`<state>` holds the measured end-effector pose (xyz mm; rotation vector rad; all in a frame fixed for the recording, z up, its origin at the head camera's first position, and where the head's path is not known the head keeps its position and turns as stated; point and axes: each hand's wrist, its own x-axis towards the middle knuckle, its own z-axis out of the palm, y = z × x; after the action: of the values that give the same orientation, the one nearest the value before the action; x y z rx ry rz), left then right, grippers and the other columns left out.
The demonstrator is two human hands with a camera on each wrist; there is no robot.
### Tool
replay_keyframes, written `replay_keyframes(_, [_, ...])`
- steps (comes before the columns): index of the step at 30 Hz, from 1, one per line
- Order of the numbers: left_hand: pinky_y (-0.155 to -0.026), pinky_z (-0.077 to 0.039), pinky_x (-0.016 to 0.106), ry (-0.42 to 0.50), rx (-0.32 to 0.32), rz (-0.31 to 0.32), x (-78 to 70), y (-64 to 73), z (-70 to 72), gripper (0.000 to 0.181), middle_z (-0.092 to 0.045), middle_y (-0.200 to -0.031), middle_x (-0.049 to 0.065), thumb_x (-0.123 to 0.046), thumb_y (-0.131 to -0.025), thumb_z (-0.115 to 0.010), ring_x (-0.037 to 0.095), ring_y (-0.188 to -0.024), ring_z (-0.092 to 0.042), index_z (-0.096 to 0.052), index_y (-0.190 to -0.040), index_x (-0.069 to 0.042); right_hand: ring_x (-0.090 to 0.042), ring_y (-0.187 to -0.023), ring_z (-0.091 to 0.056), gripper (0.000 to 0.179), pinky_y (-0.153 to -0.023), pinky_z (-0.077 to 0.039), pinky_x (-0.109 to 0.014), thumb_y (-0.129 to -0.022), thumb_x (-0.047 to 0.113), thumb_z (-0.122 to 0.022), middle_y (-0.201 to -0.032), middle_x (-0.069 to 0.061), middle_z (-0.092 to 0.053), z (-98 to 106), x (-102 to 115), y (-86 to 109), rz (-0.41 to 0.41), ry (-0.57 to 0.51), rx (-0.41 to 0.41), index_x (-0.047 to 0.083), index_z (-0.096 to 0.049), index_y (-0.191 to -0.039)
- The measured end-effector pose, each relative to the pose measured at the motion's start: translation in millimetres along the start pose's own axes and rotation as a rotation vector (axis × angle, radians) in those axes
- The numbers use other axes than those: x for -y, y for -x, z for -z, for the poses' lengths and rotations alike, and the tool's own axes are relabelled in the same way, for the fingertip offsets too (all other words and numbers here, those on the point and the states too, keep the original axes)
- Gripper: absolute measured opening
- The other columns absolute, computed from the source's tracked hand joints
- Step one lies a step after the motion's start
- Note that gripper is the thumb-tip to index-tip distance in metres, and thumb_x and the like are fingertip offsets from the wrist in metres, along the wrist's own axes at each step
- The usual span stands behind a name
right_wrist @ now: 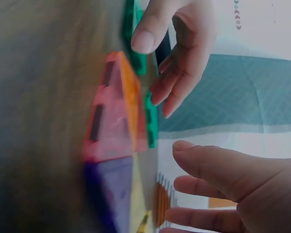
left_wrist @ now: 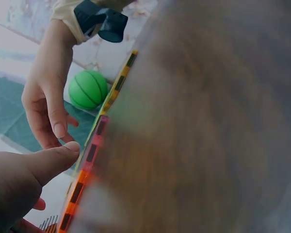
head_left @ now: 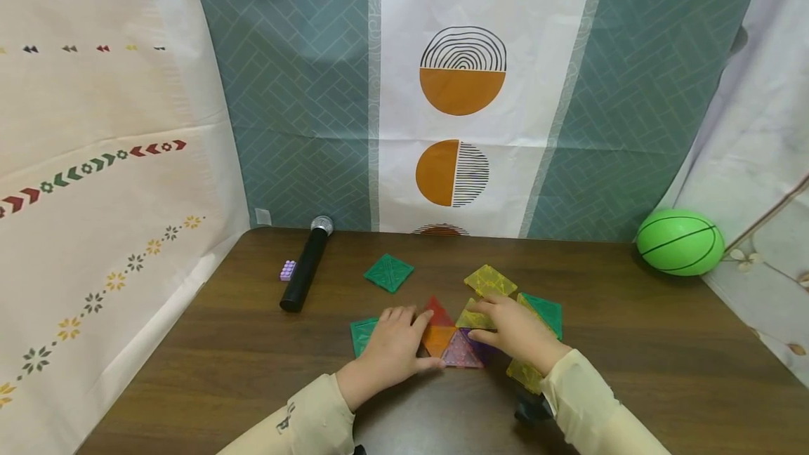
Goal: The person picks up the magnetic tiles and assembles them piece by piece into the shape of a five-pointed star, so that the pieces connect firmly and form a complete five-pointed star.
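Note:
Translucent triangular tiles lie flat on the table, edge to edge: red (head_left: 437,312), orange (head_left: 437,338), pink (head_left: 463,352), purple (head_left: 484,350) and yellow (head_left: 470,317). My left hand (head_left: 393,347) hovers at their left side, fingers loosely spread, partly covering a green tile (head_left: 362,334). In the right wrist view its fingers hold nothing. My right hand (head_left: 521,328) is at the group's right side, fingers relaxed and extended over the yellow triangle; whether the fingertips touch it I cannot tell. Near that hand lie another yellow tile (head_left: 524,376) and a green one (head_left: 548,313).
Farther back lie a green tile pair (head_left: 388,273) and yellow tiles (head_left: 489,280). A black microphone (head_left: 306,271) and a small purple block (head_left: 287,270) are at the left. A green ball (head_left: 680,242) sits at the back right corner. Patterned cloths hang around the wooden table (head_left: 638,343).

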<state>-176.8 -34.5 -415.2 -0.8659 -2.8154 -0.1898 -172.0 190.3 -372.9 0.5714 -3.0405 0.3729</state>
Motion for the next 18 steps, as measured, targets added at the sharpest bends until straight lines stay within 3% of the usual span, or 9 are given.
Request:
replay_keyframes(9, [-0.106,-0.039,0.045,0.016,0.043,0.042,-7.5,0.5,-6.7,0.089,-0.06,-0.128,0.013,-0.07,-0.073,-0.067,0.028,-0.119,-0.055,-0.05,-0.139,-0.012,-0.036,-0.113,-0.061,0.05,-0.095,-0.049,-0.052,-0.085,0.04,-0.071,-0.123,-0.016,-0.064,-12.2,-12.2,11.1,-0.056,0.007,0.017,0.008,-0.065,-0.122])
replay_keyframes(18, [-0.104,-0.04,0.044,0.103,-0.05,0.068,-12.1,3.4,-13.1,0.079,-0.061,-0.125,0.014,-0.057,-0.074,-0.075,0.028,-0.115,-0.055,-0.053,-0.136,-0.013,-0.033,-0.111,-0.061,0.052,-0.096,-0.049,-0.05,-0.083,0.041,-0.073,-0.119,-0.013,-0.066,-28.5,-18.5,15.3,-0.039,-0.034,-0.046,0.009,-0.065,-0.123])
